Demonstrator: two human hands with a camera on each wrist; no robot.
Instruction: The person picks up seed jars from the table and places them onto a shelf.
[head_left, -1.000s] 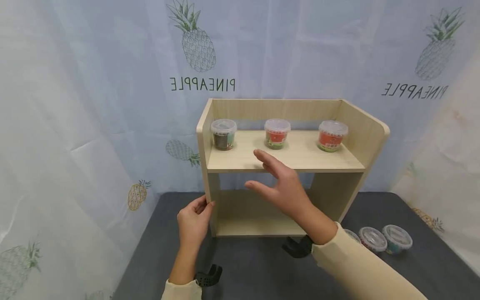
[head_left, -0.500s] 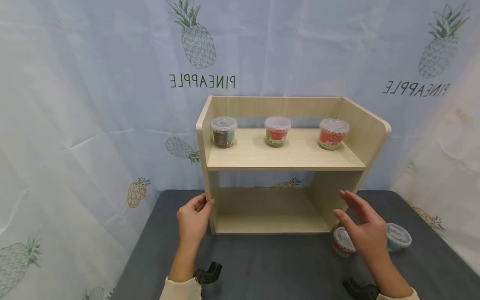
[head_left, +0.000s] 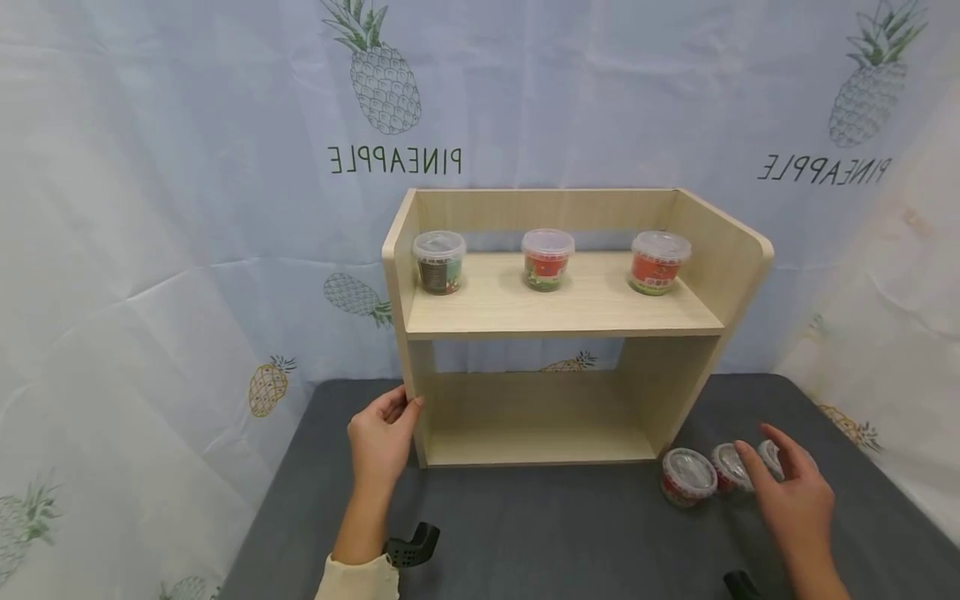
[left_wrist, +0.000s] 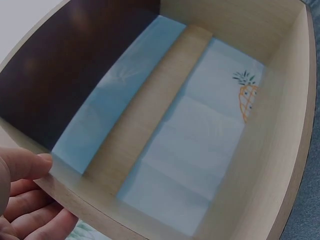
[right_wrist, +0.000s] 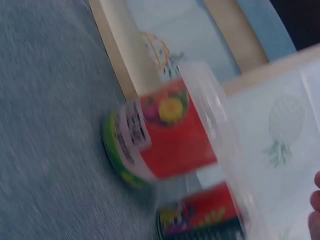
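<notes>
A light wooden two-tier shelf [head_left: 525, 317] stands on the dark table. My left hand [head_left: 382, 442] grips the front edge of its left side panel, thumb on the inner face; the left wrist view shows the thumb and curled fingers around that panel [left_wrist: 75, 200]. Over on the right, my right hand [head_left: 797, 496] is held beside a row of lidded plastic tubs, thumb and fingers spread with nothing between them. The nearest tub [head_left: 687, 477] sits by the shelf's right foot, then a second tub [head_left: 731, 465] and a third tub [head_left: 771, 457], partly hidden by the hand.
On the upper tier stand a dark-labelled tub [head_left: 440, 262], a red-labelled tub [head_left: 547, 260] in the middle and another red-labelled tub [head_left: 657, 262] at right. A pineapple-print curtain [head_left: 225, 183] hangs behind and beside the table [head_left: 540, 533].
My right hand has moved from in front of the shelf down and right to the tubs on the table. The left hand keeps its grip on the side panel.
</notes>
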